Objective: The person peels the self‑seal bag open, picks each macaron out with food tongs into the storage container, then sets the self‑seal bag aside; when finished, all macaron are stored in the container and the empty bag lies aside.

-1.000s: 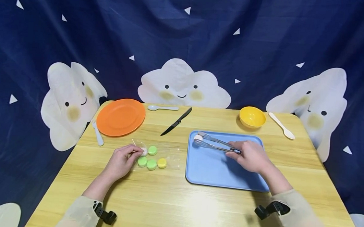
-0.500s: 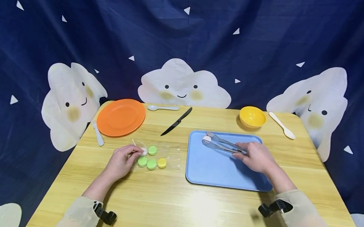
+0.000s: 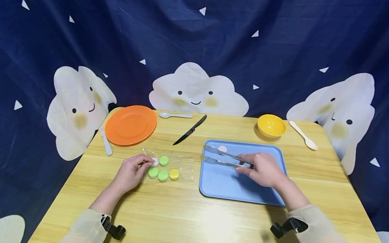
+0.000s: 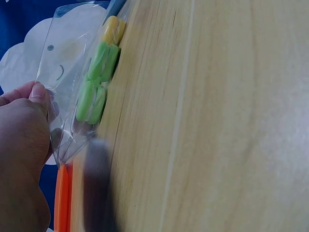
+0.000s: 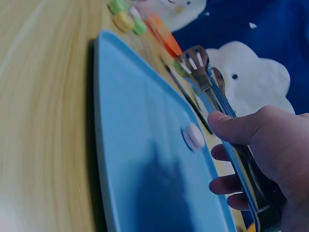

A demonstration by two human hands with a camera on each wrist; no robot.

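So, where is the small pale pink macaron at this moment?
In the head view, the pale pink macaron lies on the blue tray, near its far edge, just beyond the tongs held by the right hand.

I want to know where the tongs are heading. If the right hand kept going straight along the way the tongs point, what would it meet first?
The right hand aims the tongs leftward over the blue tray. Past the tray's left rim, the clear bag of macarons probably comes first, though depth is uncertain.
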